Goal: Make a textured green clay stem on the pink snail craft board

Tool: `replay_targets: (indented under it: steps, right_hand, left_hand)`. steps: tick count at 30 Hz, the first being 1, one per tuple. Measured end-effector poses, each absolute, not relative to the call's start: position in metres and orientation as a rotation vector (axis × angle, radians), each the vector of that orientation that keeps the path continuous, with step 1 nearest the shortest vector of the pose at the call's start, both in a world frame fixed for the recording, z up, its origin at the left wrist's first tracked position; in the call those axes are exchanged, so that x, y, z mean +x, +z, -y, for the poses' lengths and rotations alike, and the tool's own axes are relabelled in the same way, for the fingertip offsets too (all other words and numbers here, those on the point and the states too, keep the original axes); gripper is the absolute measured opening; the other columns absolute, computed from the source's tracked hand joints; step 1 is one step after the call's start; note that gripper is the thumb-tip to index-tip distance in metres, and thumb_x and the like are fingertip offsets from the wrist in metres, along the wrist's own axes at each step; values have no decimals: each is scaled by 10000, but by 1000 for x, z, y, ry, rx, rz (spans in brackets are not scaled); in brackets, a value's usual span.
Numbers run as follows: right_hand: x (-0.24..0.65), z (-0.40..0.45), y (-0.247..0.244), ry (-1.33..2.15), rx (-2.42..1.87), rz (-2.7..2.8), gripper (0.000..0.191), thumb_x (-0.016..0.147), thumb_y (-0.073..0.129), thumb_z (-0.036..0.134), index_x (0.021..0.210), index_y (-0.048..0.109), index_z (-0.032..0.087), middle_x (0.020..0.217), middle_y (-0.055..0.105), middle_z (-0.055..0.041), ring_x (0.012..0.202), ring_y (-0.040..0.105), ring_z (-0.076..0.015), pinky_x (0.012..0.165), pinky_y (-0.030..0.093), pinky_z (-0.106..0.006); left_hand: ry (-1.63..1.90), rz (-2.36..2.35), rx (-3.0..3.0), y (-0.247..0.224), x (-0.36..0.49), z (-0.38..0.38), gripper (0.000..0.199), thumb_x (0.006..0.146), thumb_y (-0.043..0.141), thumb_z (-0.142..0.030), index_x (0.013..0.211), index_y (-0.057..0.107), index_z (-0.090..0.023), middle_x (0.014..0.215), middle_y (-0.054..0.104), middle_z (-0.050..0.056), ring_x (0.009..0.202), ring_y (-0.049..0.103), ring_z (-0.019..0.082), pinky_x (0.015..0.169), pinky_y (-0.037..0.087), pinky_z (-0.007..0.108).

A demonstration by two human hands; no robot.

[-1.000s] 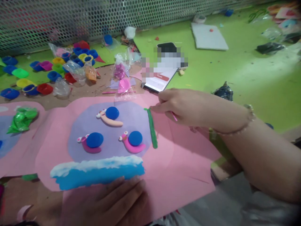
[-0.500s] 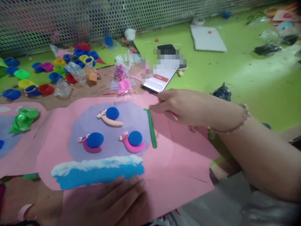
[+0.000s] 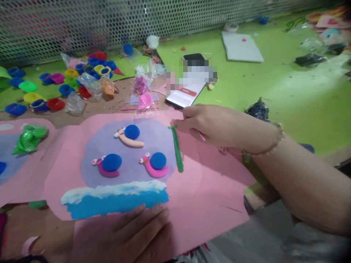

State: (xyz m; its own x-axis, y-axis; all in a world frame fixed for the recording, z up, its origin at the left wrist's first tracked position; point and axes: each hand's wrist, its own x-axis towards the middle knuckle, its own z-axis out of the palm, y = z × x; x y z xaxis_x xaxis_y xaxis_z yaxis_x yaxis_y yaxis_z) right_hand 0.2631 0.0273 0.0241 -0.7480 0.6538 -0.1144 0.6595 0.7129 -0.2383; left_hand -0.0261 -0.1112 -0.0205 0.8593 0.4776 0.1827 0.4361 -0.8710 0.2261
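My right hand [image 3: 203, 120] reaches in over a pink paper sheet [image 3: 214, 197], its index finger stretched to the top of a green clay stem [image 3: 178, 153]. Small green clay leaves [image 3: 172, 127] sit at that tip. The end of a thin pink stick [image 3: 201, 135] pokes out from under the curled fingers. My left hand [image 3: 137, 233] lies flat on the sheet's lower part, fingers extended, beside a blue clay strip [image 3: 115, 202] with a white top. Three clay snails with blue shells, one peach [image 3: 131, 138] and two pink [image 3: 156, 166], rest on a lilac paper oval [image 3: 93, 146].
A lit phone [image 3: 189, 91] lies behind the sheet. Several coloured cups [image 3: 40, 105] and clay bags [image 3: 145, 101] spread along the back left, before a perforated metal panel [image 3: 109, 25]. Another pink sheet with a green clay bag [image 3: 30, 138] is at left; a white board [image 3: 241, 46] lies far right.
My right index fingertip has lifted slightly at the top of the green stem, showing more of the leaves. The left hand stays put; the view has shifted a little.
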Motion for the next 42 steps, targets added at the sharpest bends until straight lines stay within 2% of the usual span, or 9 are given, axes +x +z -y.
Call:
replay_targets:
  steps: [9,16,23,28,31,37,42]
  right_hand:
    - [257,-26,29,-308,1108,-2779,232,878,416,69,904,641,118,850,547,-93,684,439,-145,604,317,-279]
    - [257,-25,28,-308,1090,-2813,245,896,416,99,950,654,117,862,546,-96,709,467,-149,608,348,-275]
    - [258,-26,27,-268,1042,-2900,279,910,390,103,981,660,113,831,549,-93,703,461,-151,618,356,-280]
    - [257,-25,29,-277,1054,-2842,295,912,383,100,1007,662,95,858,559,-105,703,455,-144,608,335,-265]
    - [257,-24,25,-221,1061,-2837,315,912,370,88,1048,653,90,866,563,-100,676,420,-132,604,318,-263]
    - [255,-22,15,-83,921,-2932,297,925,369,107,1026,645,66,862,577,-107,725,448,-141,648,344,-265]
    - [252,-19,20,-148,968,-2892,324,957,349,164,1023,649,62,859,568,-113,738,473,-152,660,361,-281]
  left_hand:
    - [288,-637,2935,-20,-30,107,317,958,445,-264,1242,586,-281,1282,624,-109,1164,554,62,1077,344,193]
    - [222,-631,2929,-16,-29,104,336,938,480,-370,1248,584,-291,1287,625,-58,1114,596,97,966,459,192]
    - [291,-585,2975,-15,-25,108,313,944,476,-342,1209,617,-252,1294,620,-53,1246,496,121,1127,331,258]
    - [290,-520,2987,-9,-26,104,354,924,491,-318,1234,612,-198,1292,628,11,1244,520,143,1104,371,259]
    - [347,-536,3001,-7,-26,107,369,903,498,-273,1237,610,-162,1290,628,47,1252,522,173,1102,388,303]
    - [328,-541,2998,-4,-26,113,438,877,463,-219,1298,550,-137,1357,572,55,1277,507,196,1039,463,349]
    - [301,-544,2985,-5,-26,114,464,855,454,-176,1309,528,-113,1353,573,84,1278,508,215,1029,475,385]
